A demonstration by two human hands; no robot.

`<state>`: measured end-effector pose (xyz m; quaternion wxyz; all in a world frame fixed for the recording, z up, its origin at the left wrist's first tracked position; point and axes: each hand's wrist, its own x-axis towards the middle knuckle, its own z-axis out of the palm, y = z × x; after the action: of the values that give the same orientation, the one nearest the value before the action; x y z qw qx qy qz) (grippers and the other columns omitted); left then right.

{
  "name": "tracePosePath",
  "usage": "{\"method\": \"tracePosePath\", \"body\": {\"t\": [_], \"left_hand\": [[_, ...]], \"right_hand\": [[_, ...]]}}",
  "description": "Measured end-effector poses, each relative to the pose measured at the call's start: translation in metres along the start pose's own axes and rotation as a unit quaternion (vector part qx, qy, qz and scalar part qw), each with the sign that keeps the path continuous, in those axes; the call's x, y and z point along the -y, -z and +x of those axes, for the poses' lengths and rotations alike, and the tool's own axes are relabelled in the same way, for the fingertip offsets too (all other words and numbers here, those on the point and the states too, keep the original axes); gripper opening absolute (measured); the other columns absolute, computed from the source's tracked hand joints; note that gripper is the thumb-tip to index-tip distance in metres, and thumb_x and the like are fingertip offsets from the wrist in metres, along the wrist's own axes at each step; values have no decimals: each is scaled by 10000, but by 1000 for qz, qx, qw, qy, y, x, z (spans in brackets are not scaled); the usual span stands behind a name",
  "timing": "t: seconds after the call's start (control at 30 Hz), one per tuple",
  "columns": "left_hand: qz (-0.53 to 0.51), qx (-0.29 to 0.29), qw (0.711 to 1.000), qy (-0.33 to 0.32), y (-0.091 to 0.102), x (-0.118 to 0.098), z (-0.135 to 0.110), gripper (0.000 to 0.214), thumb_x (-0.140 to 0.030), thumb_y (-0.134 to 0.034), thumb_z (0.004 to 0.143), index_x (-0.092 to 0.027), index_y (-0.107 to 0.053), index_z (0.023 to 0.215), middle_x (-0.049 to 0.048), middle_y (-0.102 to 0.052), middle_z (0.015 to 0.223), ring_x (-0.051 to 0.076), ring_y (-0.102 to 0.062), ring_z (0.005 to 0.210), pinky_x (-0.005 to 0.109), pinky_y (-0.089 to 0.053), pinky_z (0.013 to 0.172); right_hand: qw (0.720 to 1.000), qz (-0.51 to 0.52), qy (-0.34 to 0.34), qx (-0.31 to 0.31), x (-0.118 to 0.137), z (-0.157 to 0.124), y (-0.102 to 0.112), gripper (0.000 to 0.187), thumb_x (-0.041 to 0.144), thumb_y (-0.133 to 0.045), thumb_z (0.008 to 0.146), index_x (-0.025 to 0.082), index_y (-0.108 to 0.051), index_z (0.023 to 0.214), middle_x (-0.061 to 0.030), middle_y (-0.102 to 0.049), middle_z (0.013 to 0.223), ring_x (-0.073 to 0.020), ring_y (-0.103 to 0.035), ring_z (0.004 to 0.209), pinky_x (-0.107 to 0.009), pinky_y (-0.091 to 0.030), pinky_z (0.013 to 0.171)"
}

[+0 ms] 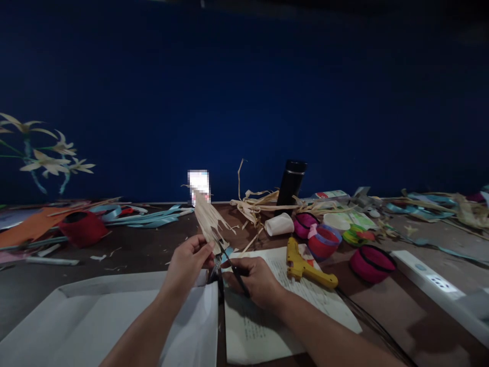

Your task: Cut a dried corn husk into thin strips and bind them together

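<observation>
Pinching a pale fringed husk (208,219) (slit lengthwise), left hand (189,262) meets right hand (260,280), its grip holding scissors (218,263).

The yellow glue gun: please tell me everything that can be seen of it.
The glue gun is yellow, seemingly plastic, with an angled body. It lies on its side on a printed paper sheet, near a red container. A black cable leaves its right end and runs toward the near table edge. Neither hand touches it; the right hand is nearest.
</observation>
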<state>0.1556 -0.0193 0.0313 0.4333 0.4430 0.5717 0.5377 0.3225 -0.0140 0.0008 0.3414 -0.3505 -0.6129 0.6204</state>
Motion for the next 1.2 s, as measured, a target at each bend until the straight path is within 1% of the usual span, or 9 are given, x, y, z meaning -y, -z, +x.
{"method": "tracePosePath", "body": {"t": [0.1,0.23,0.37,0.5,0.7,0.9,0.97,1.1,1.2], "left_hand": [[-3,1,1000,-4,1,-1,0,327,-415,-644,660,-146,-605,842,-20,-566,610,85,-500,506,203,-472,516],[1,0,1000,6,0,-4,-2,324,-411,-656,648,-145,-605,826,-36,-545,567,78,-490,474,190,-455,498],[-2,7,1000,8,-1,-7,-4,323,-413,-658,644,-148,-605,819,-39,-549,559,84,-493,468,195,-448,495],[3,5,1000,7,-1,-7,-4,312,-412,-651,650,-152,-605,816,-42,-552,560,80,-492,469,193,-447,503],[-7,2,1000,10,-1,-7,-3,312,-408,-664,624,-154,-614,798,-38,-558,551,84,-493,463,195,-440,491],[-3,-1,1000,17,-2,-12,-4,310,-402,-670,609,-147,-608,775,-38,-547,532,82,-481,457,195,-439,492],[1,8,1000,15,-3,-12,-5,301,-394,-660,628,-145,-608,789,-37,-543,529,84,-480,455,196,-432,490],[15,51,999,-3,-2,-6,-3,288,-388,-620,680,-143,-621,831,-18,-564,550,94,-487,455,198,-407,477],[23,61,998,-10,-1,-2,-2,284,-387,-614,686,-149,-631,840,-17,-563,549,106,-505,467,203,-405,486]], "right_hand": [[1000,0,4,-5,0,0,-1,378,406,-692,666,120,-678,911,51,-402,508,-41,-277,438,-176,-194,390],[1000,12,6,-13,1,0,-3,380,414,-697,657,117,-680,894,51,-406,494,-40,-275,433,-176,-202,389],[1000,21,-9,-18,2,0,-3,409,421,-710,636,111,-679,901,49,-408,502,-40,-271,434,-178,-196,389],[1000,19,-8,-7,1,0,-2,397,417,-696,656,114,-679,913,49,-405,502,-41,-273,435,-179,-194,391],[1000,24,-11,-16,-3,1,0,402,414,-699,652,112,-675,916,50,-408,505,-38,-266,427,-177,-189,379],[999,32,-6,-2,-1,1,-1,389,414,-687,668,114,-674,915,61,-397,464,-36,-281,402,-175,-203,372],[999,32,1,-4,-2,1,-1,395,413,-686,671,114,-671,929,62,-396,456,-37,-278,399,-179,-200,375],[999,39,6,-6,-5,3,0,418,420,-692,667,113,-667,950,60,-394,479,-37,-270,409,-191,-191,385],[999,53,7,-4,-5,3,0,425,432,-694,662,115,-669,944,63,-383,482,-38,-261,413,-193,-192,388]]}}
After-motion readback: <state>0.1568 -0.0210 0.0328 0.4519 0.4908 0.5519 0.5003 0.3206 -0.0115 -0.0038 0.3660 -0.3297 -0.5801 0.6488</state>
